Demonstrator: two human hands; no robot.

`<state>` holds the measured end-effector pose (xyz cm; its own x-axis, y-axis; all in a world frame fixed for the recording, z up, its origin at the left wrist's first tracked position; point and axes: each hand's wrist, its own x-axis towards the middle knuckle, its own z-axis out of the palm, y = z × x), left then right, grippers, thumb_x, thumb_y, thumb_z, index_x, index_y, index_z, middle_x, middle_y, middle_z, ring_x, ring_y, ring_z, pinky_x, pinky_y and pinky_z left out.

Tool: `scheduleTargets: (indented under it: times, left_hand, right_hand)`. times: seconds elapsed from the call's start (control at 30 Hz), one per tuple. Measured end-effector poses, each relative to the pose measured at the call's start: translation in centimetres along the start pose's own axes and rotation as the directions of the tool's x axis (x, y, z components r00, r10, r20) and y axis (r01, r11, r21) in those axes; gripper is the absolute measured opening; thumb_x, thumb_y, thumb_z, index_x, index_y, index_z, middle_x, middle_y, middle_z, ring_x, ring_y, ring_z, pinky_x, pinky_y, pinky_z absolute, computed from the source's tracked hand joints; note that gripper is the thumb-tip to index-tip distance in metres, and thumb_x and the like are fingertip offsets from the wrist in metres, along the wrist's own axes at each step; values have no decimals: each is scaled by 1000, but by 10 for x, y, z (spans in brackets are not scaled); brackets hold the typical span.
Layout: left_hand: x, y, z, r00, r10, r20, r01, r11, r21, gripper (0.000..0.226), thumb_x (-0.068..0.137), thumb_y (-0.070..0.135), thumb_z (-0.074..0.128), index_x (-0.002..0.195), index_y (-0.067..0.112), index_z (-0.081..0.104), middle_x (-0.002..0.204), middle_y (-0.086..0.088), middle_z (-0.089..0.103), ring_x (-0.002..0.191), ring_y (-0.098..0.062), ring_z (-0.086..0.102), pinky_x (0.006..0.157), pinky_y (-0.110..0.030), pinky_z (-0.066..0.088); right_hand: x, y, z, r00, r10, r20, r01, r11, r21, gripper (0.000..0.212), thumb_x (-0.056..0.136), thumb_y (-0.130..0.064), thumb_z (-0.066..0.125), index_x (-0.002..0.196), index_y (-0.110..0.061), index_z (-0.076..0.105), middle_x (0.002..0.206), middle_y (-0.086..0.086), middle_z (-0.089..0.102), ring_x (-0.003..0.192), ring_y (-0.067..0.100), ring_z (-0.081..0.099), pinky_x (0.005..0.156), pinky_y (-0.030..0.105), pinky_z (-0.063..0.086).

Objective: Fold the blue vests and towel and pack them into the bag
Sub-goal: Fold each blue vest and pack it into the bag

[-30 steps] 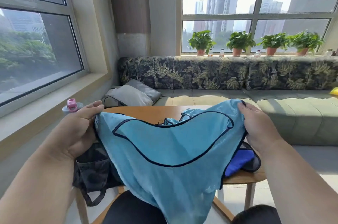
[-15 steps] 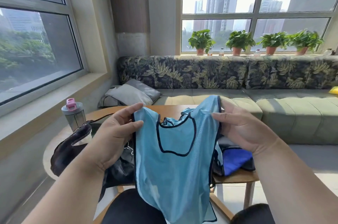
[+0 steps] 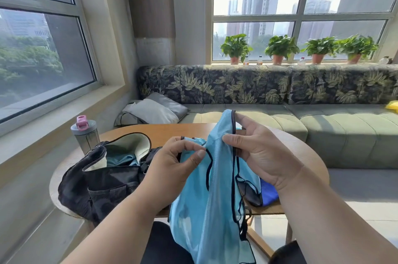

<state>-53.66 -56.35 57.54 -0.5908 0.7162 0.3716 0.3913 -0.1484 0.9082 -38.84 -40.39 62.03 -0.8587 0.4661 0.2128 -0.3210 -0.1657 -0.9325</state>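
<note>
Since half a second ago, both hands have drawn together, bunching the light blue vest (image 3: 204, 203) narrower above the table (image 3: 163, 132). I see my left hand (image 3: 172, 168) pinching its top edge with thumb and curled fingers; my right hand (image 3: 258, 153) clamps the strap, fingers curled. Left of the vest, the black bag (image 3: 103, 181) lies open, apparently with blue cloth inside.

Both hands, left hand (image 3: 172, 162) and right hand (image 3: 258, 151), pinch the vest (image 3: 206, 209) above the table (image 3: 163, 132).
</note>
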Motion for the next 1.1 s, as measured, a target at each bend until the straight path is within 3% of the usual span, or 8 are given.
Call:
scheduleTargets:
  times: [0.2, 0.3, 0.47, 0.57, 0.73, 0.93, 1.03, 1.1]
  left_hand:
    - [-6, 3, 5, 994, 19, 105, -32, 992, 124, 48, 82, 51, 79, 127, 57, 62, 127, 15, 54, 126, 1, 53, 109, -19, 41]
    - [-4, -1, 12, 996, 46, 71, -55, 990, 127, 35, 83, 48, 80, 116, 52, 68, 124, 12, 53, 122, -5, 56, 111, -25, 43]
    - [0, -5, 7, 998, 54, 17, -55, 996, 71, 7, 94, 29, 77, 93, 34, 72, 112, 4, 57, 108, -14, 60, 104, -41, 49]
    - [4, -2, -1, 999, 53, 6, -53, 997, 52, 17, 94, 43, 76, 99, 27, 73, 113, 5, 57, 109, -18, 61, 105, -49, 49]
    - [10, 1, -13, 994, 80, 69, -87, 990, 110, 23, 96, 48, 63, 98, 27, 70, 111, 9, 57, 108, -18, 59, 105, -49, 48]
    - [12, 6, -20, 977, -9, 212, -16, 993, 119, 11, 93, 47, 65, 91, 37, 67, 100, 22, 57, 94, -6, 57, 89, -30, 41]
    - [14, 4, -30, 979, -108, 175, 122, 990, -72, 25, 80, 37, 81, 102, 33, 70, 100, 3, 68, 91, -18, 63, 89, -48, 52]
    - [16, 5, -36, 983, -125, 134, 154, 960, -235, 49, 75, 12, 76, 120, 29, 70, 105, -9, 72, 92, -21, 69, 87, -40, 60]
  right_hand:
    - [-1, 0, 5, 999, -7, -48, 8, 1000, 20, 51, 79, -3, 77, 125, -4, 54, 98, 23, 74, 83, 30, 72, 73, 35, 62]
    - [-2, 4, 5, 1000, 0, -31, 1, 999, 35, 46, 79, -2, 76, 115, -11, 49, 92, 19, 73, 77, 27, 71, 68, 32, 61]
    - [-2, 2, -2, 998, -54, -21, 54, 998, 11, 65, 84, -1, 73, 141, -28, 59, 93, 18, 72, 84, 24, 72, 76, 31, 61]
    - [-1, 3, -8, 995, -96, -22, 90, 974, -206, 50, 91, 0, 71, 131, -31, 71, 99, 12, 76, 92, 26, 71, 87, 35, 61]
    - [3, 14, -13, 998, -62, 19, 58, 729, -682, 26, 97, -23, 73, 114, -42, 79, 111, 6, 78, 107, 34, 71, 103, 53, 55]
    - [6, 12, -11, 993, -117, 19, 74, 489, -869, 10, 95, -27, 76, 87, -32, 77, 82, -31, 66, 79, -5, 61, 73, 11, 40]
    - [6, 3, -13, 971, -237, 1, 118, 478, -870, 16, 98, -27, 72, 82, -27, 73, 83, -18, 61, 77, 0, 56, 70, 12, 37]
    - [5, -3, -16, 950, -307, -58, 130, 557, -820, 25, 101, -27, 66, 79, -16, 66, 79, -12, 54, 70, 4, 48, 69, 20, 39]
